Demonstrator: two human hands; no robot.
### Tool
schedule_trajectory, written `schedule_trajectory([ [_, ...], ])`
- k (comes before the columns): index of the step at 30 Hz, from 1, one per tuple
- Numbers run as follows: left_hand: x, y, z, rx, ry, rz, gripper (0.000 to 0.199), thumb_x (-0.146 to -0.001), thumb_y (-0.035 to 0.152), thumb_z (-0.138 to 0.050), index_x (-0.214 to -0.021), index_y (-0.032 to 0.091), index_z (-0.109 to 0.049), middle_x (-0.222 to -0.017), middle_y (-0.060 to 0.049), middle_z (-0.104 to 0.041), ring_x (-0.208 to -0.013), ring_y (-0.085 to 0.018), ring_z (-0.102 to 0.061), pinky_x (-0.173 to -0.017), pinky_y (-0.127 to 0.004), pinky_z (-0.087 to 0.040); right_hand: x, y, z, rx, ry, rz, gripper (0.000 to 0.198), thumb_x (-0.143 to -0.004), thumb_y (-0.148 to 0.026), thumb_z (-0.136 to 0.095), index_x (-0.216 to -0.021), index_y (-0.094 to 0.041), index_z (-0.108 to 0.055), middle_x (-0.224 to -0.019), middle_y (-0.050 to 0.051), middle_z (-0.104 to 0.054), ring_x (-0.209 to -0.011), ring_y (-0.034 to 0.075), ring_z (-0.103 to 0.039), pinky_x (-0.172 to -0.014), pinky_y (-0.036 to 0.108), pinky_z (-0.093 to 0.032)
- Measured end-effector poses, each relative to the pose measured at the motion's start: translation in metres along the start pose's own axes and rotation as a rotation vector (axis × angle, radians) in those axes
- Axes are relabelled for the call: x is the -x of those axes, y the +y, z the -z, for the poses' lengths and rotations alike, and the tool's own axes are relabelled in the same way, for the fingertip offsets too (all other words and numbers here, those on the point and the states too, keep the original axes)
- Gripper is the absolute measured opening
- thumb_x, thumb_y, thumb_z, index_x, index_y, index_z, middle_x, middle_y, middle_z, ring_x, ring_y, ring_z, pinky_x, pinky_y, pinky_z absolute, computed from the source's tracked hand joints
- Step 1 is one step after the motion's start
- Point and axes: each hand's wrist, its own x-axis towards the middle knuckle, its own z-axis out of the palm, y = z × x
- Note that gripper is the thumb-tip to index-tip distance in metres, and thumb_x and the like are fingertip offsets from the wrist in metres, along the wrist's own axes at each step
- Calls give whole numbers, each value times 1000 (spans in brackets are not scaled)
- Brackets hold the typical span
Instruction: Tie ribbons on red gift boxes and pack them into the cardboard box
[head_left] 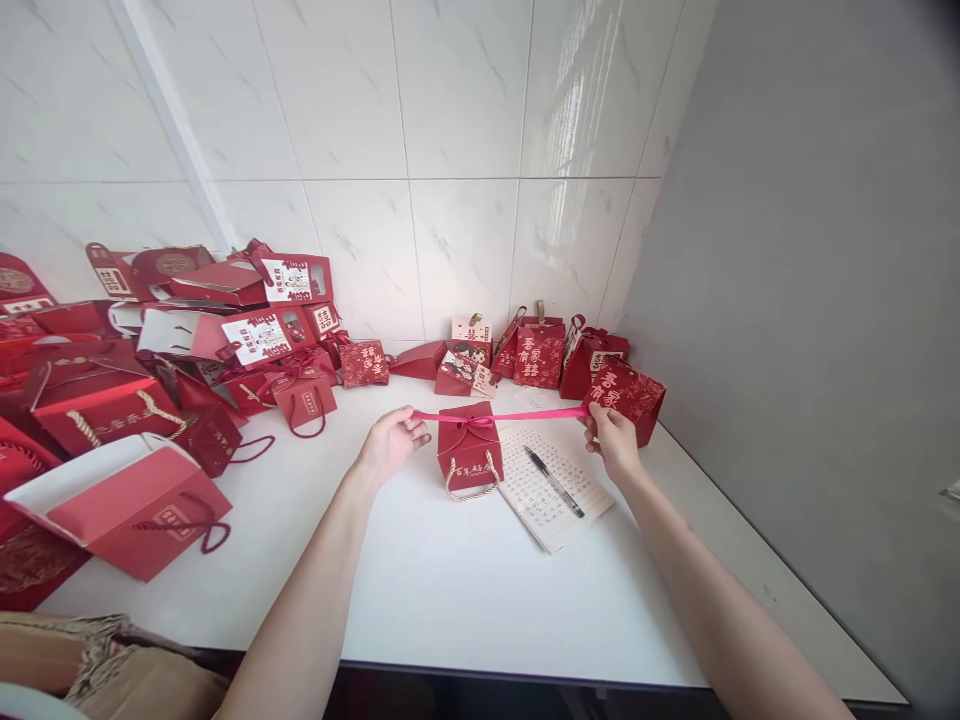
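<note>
A small red gift box (459, 462) with gold rope handles stands upright on the white table. Pink ribbon (525, 414) crosses its top, with a knot or loop at the middle and both ends stretched out sideways. At the left end, my left hand (391, 443) pinches the ribbon between thumb and finger. My right hand (611, 437) grips the other end, close in front of a patterned red box (637, 392). The ribbon is pulled nearly straight between the two hands.
Right of the box lies a handwritten paper pad (536, 505) with a black pen (553, 480) on it. Many red boxes (142, 520) are heaped at the left. Several more (538, 355) line the tiled wall. A grey panel (810, 300) borders the right side.
</note>
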Motion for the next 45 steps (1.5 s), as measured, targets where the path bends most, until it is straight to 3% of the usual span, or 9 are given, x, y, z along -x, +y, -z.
schedule_trajectory([
  [6,-2,6,8,263,127,-150,28,-55,18,-54,-51,17,-27,-52,5,-32,-51,-9,-40,-57,-27,-43,0,0,1,-35,68,28,39,-65,-48,-69,-59,-18,-44,-55,-3,-48,-42,6,-40,-32,17,-32],
  [14,-5,17,25,617,463,-293,20,-58,15,-49,-54,17,-29,-55,2,-47,-59,-14,-54,-64,-32,-48,-3,0,4,-102,156,37,41,-68,-48,-68,-61,-20,-40,-49,-6,-42,-39,6,-37,-31,17,-31],
  [22,-4,20,25,670,397,-270,8,-72,17,-47,-66,18,-42,-69,-3,-58,-72,-17,-62,-70,-31,-49,-2,-5,6,-161,148,38,43,-62,-46,-74,-59,-19,-41,-48,-7,-40,-40,6,-36,-31,17,-30],
  [28,1,32,26,704,395,-354,12,-76,10,-43,-67,17,-40,-54,4,-47,-50,-9,-53,-60,-23,-47,1,-12,5,-198,157,120,46,-62,-49,-74,-58,-19,-39,-45,-9,-37,-37,5,-34,-31,16,-28],
  [34,12,55,20,628,340,-425,15,-76,12,-49,-67,17,-38,-56,4,-46,-49,-8,-52,-50,-18,-43,18,-43,2,-208,98,162,49,-54,-50,-79,-57,-19,-41,-47,-7,-39,-39,7,-41,-33,18,-35],
  [37,29,75,12,630,234,-541,18,-77,11,-51,-66,17,-38,-56,5,-45,-50,-6,-51,-53,-16,-44,42,-58,6,-118,8,187,47,-54,-52,-79,-59,-17,-48,-53,-3,-47,-48,12,-53,-39,22,-45],
  [40,48,89,4,571,153,-640,20,-78,12,-52,-63,17,-39,-55,5,-44,-50,-5,-48,-57,-15,-45,73,-67,22,-31,-149,214,46,-59,-53,-76,-57,-18,-46,-50,-2,-46,-43,12,-51,-38,22,-43],
  [43,55,84,1,189,341,-594,17,-78,14,-57,-64,16,-47,-62,1,-50,-59,-9,-53,-60,-19,-47,97,-72,43,-17,-635,107,56,-64,-61,-67,-43,-20,-35,-32,-6,-28,-24,6,-31,-28,20,-26],
  [45,54,72,4,-175,516,-615,16,-66,10,-69,-70,15,-54,-77,-2,-56,-82,-15,-57,-74,-22,-47,106,-74,48,-20,-965,26,62,-66,-69,-59,-38,-21,-33,-28,-8,-17,-19,5,-22,-27,19,-17],
])
